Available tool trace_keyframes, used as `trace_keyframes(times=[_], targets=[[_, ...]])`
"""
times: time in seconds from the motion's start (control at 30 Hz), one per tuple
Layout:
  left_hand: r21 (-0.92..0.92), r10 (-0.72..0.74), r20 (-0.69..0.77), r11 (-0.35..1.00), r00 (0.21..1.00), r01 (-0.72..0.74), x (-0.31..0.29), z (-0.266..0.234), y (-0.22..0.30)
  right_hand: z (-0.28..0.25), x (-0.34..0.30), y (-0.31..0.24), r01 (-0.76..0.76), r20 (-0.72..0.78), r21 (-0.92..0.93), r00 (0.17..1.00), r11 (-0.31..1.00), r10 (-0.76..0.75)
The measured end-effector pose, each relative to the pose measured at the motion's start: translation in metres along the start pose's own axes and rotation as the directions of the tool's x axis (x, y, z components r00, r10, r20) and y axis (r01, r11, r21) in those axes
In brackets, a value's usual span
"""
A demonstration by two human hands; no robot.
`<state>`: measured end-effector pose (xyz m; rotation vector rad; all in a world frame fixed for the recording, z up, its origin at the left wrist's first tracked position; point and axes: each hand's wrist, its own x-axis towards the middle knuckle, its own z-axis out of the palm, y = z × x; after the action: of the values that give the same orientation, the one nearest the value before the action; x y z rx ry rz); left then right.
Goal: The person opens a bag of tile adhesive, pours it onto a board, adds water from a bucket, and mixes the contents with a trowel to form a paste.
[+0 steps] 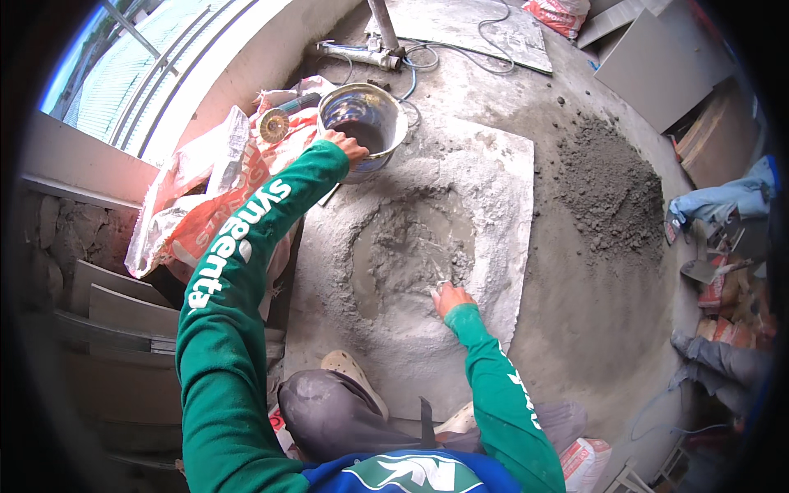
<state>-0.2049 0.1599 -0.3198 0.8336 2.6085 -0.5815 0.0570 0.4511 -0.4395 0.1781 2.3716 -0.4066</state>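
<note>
My left hand (348,148) grips the near rim of a round bucket (397,130), which is splashed with dried mix and has some dark content inside. In the middle lies a ring of grey cement mix (493,218) with a wet, lumpy pool (403,246) at its centre. It sits on a pale flat board (514,156). My right hand (450,298) is closed at the near right edge of the pool. Something thin and pale shows by its fingertips, too smeared with mix to name.
Torn orange and white sacks (193,218) lie left of the bucket, with a power tool bearing a round disc (274,126) on them. A heap of dark sand (612,185) is at the right. Cables (481,51) cross the back floor. Another person's legs (727,361) show at the far right.
</note>
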Motion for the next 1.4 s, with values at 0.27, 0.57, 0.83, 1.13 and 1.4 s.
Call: trace_keyframes(times=[0.27, 0.57, 0.83, 1.13, 1.4], targets=[[0.322, 0.233, 0.014, 0.920, 0.972, -0.225, -0.115, -0.072, 0.066, 0.005, -0.011, 0.037, 0.142, -0.164, 0.348, 0.982, 0.927, -0.089], [0.295, 0.259, 0.501, 0.846, 0.826, -0.444, -0.156, -0.105, 0.187, 0.021, -0.023, 0.049, -0.062, 0.124, 0.948, 0.976, 0.313, -0.182], [0.205, 0.293, 0.650, 0.821, 0.701, -0.533, -0.158, -0.111, 0.253, 0.044, -0.045, 0.041, -0.036, 0.150, 0.877, 0.968, 0.479, -0.202], [0.162, 0.318, 0.726, 0.783, 0.610, -0.600, -0.150, -0.089, 0.288, 0.034, -0.053, 0.051, 0.052, 0.142, 0.795, 0.953, 0.604, -0.268], [0.129, 0.294, 0.801, 0.765, 0.521, -0.630, -0.133, -0.066, 0.297, 0.034, -0.053, 0.057, 0.091, 0.102, 0.802, 0.953, 0.590, -0.285]])
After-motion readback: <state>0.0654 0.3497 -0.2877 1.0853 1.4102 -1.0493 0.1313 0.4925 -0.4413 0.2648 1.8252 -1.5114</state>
